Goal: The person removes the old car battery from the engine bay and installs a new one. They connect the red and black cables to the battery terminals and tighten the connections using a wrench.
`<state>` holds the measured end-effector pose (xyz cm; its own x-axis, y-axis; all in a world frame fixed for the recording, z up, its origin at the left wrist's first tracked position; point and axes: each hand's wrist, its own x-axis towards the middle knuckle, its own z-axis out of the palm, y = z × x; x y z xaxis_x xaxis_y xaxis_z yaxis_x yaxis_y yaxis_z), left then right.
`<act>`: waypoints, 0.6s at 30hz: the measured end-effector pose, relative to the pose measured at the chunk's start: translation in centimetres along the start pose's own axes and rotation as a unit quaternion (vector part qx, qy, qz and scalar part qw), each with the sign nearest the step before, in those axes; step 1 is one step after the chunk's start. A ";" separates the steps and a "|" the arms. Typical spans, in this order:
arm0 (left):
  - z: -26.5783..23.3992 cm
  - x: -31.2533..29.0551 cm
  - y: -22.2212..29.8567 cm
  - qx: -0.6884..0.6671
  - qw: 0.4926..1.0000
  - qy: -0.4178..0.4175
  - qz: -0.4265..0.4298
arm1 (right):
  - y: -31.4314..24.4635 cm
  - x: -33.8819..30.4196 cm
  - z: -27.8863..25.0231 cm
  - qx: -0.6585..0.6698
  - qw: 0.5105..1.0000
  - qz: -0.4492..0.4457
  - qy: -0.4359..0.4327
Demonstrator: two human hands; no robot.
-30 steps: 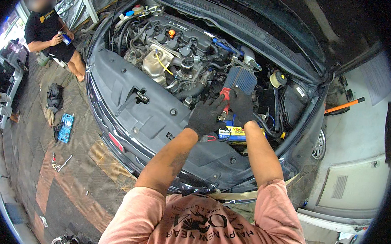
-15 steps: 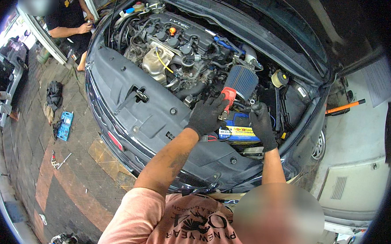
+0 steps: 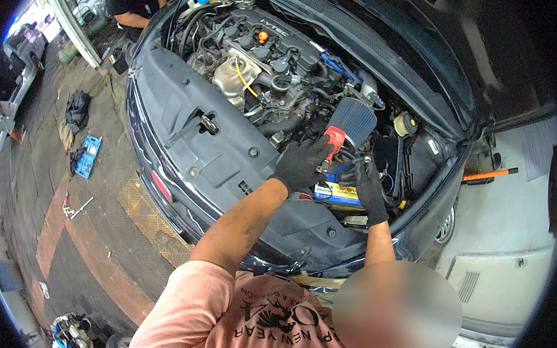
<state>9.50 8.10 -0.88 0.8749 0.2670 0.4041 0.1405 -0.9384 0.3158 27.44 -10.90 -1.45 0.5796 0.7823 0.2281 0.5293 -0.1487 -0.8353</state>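
A car's engine bay lies in front of me, with a blue, white and yellow battery (image 3: pixel 339 195) near its right front. My left hand (image 3: pixel 301 166), in a black glove, reaches in beside the battery, fingers closed on a red battery terminal cover (image 3: pixel 334 139). A metal clamp shows just under those fingers. My gloved right hand (image 3: pixel 371 193) is over the battery's right side, its fingers drawn together in a pinch. A small silvery piece (image 3: pixel 367 158) shows at its fingertips; the glove hides most of it. A blue pleated cone air filter (image 3: pixel 355 119) stands just beyond both hands.
The black engine cover (image 3: pixel 274 38) and a metal heat shield (image 3: pixel 234 83) are farther left. A black plastic panel (image 3: pixel 219 164) spans the car's front. On the floor lie a blue tool case (image 3: pixel 88 158) and loose tools (image 3: pixel 75 207). Another person (image 3: pixel 133 6) bends at the far left fender.
My right hand has come slightly lower and nearer the battery. My left hand stays at the red cover. The other person has bent down beside the car. The view has shifted slightly.
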 end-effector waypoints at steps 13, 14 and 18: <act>-0.5 0.4 0.7 -0.020 1.000 -0.011 -0.005 | 1.8 -1.3 -1.8 -0.245 0.965 -0.051 -0.081; -0.4 0.4 0.6 -0.018 1.000 0.001 -0.005 | 1.8 -1.4 -1.6 -0.249 0.962 -0.067 -0.090; -1.0 0.3 0.4 -0.012 1.000 0.010 -0.005 | -1.1 -2.2 -0.3 -0.256 0.954 -0.095 -0.120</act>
<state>9.34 8.01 0.17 0.8642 0.2802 0.4179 0.1370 -0.9302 0.3405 25.82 -12.63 -0.86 0.3175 0.9314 0.1780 0.8798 -0.2193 -0.4217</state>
